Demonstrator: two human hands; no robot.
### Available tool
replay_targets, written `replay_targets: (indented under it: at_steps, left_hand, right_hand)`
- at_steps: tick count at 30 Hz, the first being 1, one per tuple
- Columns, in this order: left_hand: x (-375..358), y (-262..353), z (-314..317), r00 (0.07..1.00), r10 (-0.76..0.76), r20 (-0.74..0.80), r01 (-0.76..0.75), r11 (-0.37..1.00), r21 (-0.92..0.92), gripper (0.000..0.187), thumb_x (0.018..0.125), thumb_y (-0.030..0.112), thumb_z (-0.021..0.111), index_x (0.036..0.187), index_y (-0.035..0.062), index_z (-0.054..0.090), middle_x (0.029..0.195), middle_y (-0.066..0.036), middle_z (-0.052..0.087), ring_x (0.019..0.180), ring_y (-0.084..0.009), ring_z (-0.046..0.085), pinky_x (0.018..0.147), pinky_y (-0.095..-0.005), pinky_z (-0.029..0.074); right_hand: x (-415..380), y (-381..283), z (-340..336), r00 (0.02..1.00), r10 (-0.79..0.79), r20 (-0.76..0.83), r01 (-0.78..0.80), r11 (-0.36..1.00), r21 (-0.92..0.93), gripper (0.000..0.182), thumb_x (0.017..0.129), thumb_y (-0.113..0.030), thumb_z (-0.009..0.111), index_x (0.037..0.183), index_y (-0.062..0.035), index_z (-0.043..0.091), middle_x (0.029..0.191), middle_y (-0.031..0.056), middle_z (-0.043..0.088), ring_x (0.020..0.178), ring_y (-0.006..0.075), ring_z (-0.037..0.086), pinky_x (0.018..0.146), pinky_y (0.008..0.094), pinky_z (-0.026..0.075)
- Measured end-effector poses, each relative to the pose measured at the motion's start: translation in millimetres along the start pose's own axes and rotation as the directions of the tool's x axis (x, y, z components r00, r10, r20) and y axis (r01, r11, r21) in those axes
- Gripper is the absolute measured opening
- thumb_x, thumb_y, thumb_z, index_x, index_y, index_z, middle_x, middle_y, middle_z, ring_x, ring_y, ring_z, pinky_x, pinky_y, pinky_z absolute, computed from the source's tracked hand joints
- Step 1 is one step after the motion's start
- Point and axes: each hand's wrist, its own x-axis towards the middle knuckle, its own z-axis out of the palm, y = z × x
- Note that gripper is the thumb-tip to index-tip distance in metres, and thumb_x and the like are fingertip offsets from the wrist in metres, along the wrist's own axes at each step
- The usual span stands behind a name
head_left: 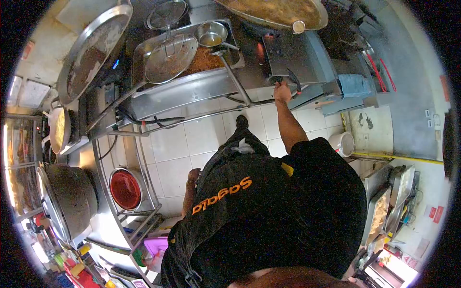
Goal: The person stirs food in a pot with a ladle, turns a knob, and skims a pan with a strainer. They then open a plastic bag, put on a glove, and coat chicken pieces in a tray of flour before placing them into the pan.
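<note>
My right hand [282,91] reaches forward to the front of the cooking range. Its fingers are closed at the end of a dark burner box [279,60], on what looks like a burner knob [277,79], mostly covered by the fingers. A black hose [295,82] curves just right of that hand. An orange-red glow shows beside the box, below a large wide pan [273,12] of brown liquid. My left hand [193,174] hangs low beside my black apron [225,192], its fingers loosely apart and nothing visible in them.
A steel tray [139,60] on the range holds brown crumbs, a strainer [171,57] and a small saucepan [212,34]. Another big pan [93,55] stands at left. Below it are a large pot [69,201] and a red bowl [126,188]. A white bucket [342,144] sits at right.
</note>
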Motion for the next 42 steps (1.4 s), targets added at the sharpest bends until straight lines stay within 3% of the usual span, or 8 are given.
replay_targets:
  at_steps: [3,6,13,19,21,24,30,42]
  left_hand:
    - [-13,17,-12,0.994,0.099,0.043,-0.107,0.964,0.244,0.033,0.082,0.018,0.048,0.107,-0.0033,0.054,0.093,-0.011,0.063,0.077,-0.0191,0.061,0.064,-0.0297,0.049]
    - [-2,-5,9,0.982,-0.190,0.026,0.141,0.622,-0.770,0.031,0.083,0.015,0.048,0.106,-0.0043,0.054,0.090,-0.011,0.063,0.072,-0.0194,0.061,0.058,-0.0288,0.048]
    - [4,-2,2,0.996,0.064,0.056,-0.063,0.998,-0.026,0.028,0.085,0.015,0.045,0.101,-0.0046,0.055,0.084,-0.011,0.062,0.067,-0.0176,0.061,0.048,-0.0259,0.045]
    - [10,-17,19,0.998,0.023,-0.057,-0.043,0.921,-0.386,0.027,0.084,0.015,0.045,0.100,-0.0040,0.056,0.085,-0.012,0.062,0.070,-0.0179,0.061,0.054,-0.0279,0.048]
    - [12,-15,26,0.964,-0.256,0.066,0.199,0.537,-0.820,0.027,0.083,0.015,0.046,0.101,-0.0035,0.056,0.087,-0.012,0.062,0.071,-0.0181,0.061,0.058,-0.0293,0.049]
    - [14,-13,14,0.984,0.175,0.021,-0.175,0.948,0.267,0.025,0.083,0.014,0.048,0.100,-0.0021,0.057,0.088,-0.012,0.062,0.073,-0.0193,0.062,0.059,-0.0296,0.049]
    - [19,-28,19,0.982,0.189,-0.009,-0.189,0.982,-0.021,0.026,0.083,0.014,0.048,0.103,-0.0019,0.056,0.091,-0.014,0.062,0.077,-0.0239,0.062,0.061,-0.0313,0.049]
    - [13,-30,29,0.991,0.127,-0.050,-0.134,0.974,-0.180,0.029,0.083,0.017,0.047,0.104,-0.0012,0.055,0.087,-0.014,0.061,0.071,-0.0206,0.059,0.060,-0.0305,0.048]
  right_hand:
    - [7,11,23,0.997,-0.039,-0.060,0.045,0.993,0.108,0.031,0.081,-0.038,0.052,0.081,-0.0072,0.055,0.079,0.0142,0.063,0.078,0.0337,0.061,0.064,0.0433,0.048]
    - [16,22,44,0.998,-0.032,-0.062,0.047,0.962,0.270,0.032,0.082,-0.041,0.049,0.082,-0.0087,0.053,0.075,0.0112,0.061,0.069,0.0283,0.057,0.057,0.0389,0.044]
    - [25,22,59,0.882,0.188,0.431,-0.470,0.301,0.830,0.035,0.086,-0.046,0.043,0.085,-0.0120,0.050,0.064,0.0041,0.056,0.048,0.0156,0.049,0.039,0.0287,0.036]
    - [24,21,59,0.883,0.176,0.435,-0.468,0.265,0.843,0.035,0.086,-0.048,0.042,0.085,-0.0139,0.048,0.061,0.0017,0.054,0.039,0.0128,0.044,0.033,0.0263,0.034]
    - [25,21,63,0.872,0.191,0.451,-0.487,0.234,0.841,0.035,0.086,-0.048,0.042,0.082,-0.0140,0.048,0.061,0.0016,0.054,0.038,0.0130,0.043,0.033,0.0258,0.034]
    - [30,28,65,0.819,0.107,0.563,-0.573,0.176,0.800,0.041,0.086,-0.048,0.043,0.109,-0.0144,0.048,0.073,0.0066,0.057,0.051,0.0165,0.051,0.041,0.0291,0.042]
    - [63,85,143,0.690,-0.291,0.663,-0.714,-0.419,0.560,0.036,0.081,-0.050,0.047,0.084,-0.0158,0.057,0.090,0.0127,0.061,0.078,0.0282,0.057,0.056,0.0401,0.048]
    - [32,16,59,0.696,0.162,0.700,-0.655,-0.255,0.711,0.048,0.086,-0.051,0.038,0.072,-0.0072,0.051,0.056,0.0026,0.049,0.043,0.0130,0.040,0.040,0.0243,0.035]
